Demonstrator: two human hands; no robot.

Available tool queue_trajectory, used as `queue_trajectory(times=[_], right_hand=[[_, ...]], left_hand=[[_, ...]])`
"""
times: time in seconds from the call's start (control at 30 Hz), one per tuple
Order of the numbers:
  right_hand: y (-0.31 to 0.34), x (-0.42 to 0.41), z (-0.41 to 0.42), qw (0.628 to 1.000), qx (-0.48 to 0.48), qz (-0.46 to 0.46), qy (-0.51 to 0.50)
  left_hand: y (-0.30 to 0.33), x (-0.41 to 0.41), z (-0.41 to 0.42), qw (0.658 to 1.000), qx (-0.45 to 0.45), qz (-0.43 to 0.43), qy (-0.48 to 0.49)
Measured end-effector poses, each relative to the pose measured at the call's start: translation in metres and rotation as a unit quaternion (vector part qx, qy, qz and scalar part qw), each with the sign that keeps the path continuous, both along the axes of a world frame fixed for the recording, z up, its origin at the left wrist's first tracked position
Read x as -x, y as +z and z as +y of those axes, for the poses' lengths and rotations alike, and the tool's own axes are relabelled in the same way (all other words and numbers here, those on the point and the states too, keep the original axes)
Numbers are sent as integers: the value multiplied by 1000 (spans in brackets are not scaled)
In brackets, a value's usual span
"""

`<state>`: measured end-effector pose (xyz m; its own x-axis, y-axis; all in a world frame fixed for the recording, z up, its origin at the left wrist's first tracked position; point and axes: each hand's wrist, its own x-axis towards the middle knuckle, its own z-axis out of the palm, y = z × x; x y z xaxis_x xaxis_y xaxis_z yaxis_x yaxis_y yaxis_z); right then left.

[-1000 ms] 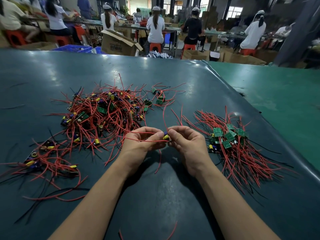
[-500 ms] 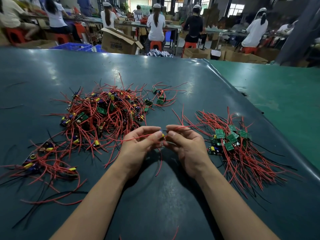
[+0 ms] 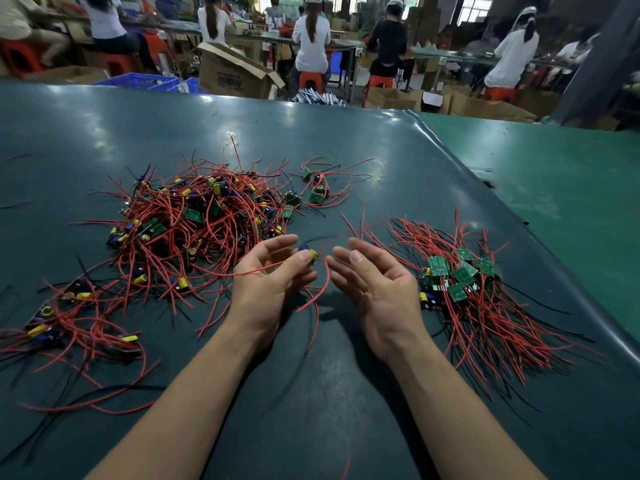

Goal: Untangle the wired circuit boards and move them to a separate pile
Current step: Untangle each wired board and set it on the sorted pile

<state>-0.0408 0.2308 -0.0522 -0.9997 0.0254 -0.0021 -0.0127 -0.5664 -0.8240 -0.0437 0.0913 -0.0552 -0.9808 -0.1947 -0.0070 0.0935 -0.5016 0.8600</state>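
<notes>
Apart now, the right hand (image 3: 377, 289) hangs with slack, spread fingers while the left hand (image 3: 273, 275) pinches a wired board (image 3: 311, 254). Tangled pile (image 3: 194, 230) lies at ten o'clock, sorted pile (image 3: 464, 289) at three, on the dark green table (image 3: 311, 393); seated workers (image 3: 310, 39) fill twelve o'clock.

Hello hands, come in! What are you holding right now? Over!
Left hand pinches one wired circuit board. Right hand open, empty. Sorted pile at right, tangled pile at left. Nothing in the way.

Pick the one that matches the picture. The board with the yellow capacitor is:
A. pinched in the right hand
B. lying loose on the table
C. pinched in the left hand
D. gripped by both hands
C: the left hand pinches the board at its fingertips, while the right hand is open beside it.
</notes>
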Motion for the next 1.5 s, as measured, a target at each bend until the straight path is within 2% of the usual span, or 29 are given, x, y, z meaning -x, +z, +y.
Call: queue_trajectory(times=[0.1,0.23,0.4,0.63,0.73,0.9,1.03,1.1,1.2,1.27,1.37,1.5], right_hand=[[-1,-1,4,999,-30,-10,13],[-4,-5,0,990,-99,10,98],[-2,-6,2,988,-109,23,110],[1,-2,7,990,-88,-19,109],[3,-1,9,985,-87,-46,144],[4,1,15,977,-109,-47,174],[3,1,22,967,-146,-51,204],[3,0,22,966,-163,-48,197],[3,2,21,974,-178,-48,133],[4,3,22,976,-189,-37,99],[3,3,16,977,-196,-46,75],[3,4,8,987,-132,-80,44]], left_hand=[[1,1,0,999,-29,-13,-40],[-1,-1,0,994,-19,-7,-106],[-2,-3,-1,990,74,27,-114],[-2,-4,3,987,116,45,-103],[-2,-4,8,983,151,62,-85],[-1,-5,4,963,229,63,-126],[-5,-3,-2,958,232,70,-154],[-5,-4,-2,957,228,68,-165],[-5,-4,1,955,251,68,-144],[-5,-3,4,966,227,48,-117],[-1,-4,5,986,135,16,-98],[8,-1,-1,994,14,3,-107]])
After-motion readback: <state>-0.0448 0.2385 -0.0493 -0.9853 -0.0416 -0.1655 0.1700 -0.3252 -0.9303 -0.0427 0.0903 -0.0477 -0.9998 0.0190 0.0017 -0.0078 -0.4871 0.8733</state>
